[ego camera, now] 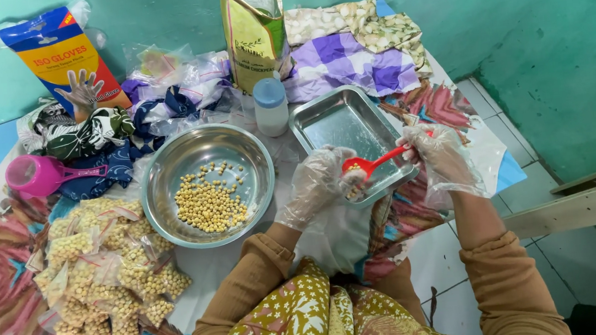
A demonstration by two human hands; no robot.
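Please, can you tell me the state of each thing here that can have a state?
Round steel bowl: partly filled with chickpeas.
Rectangular steel tray: nearly empty.
Red spoon: held by right hand.
Left hand: gloved, holding small clear bag.
Small packed bags: filled, piled.
Chickpea package: upright, opened.

We see a red spoon (371,162) held level over the near edge of a steel tray (338,122), its handle pinched in the gloved right hand (440,153), its bowl pointing left. The gloved left hand (320,178) holds a small clear bag (353,184) just under the bowl — pale chickpeas show inside it. The tray is rectangular and shiny, set slantwise on the patterned cloth.
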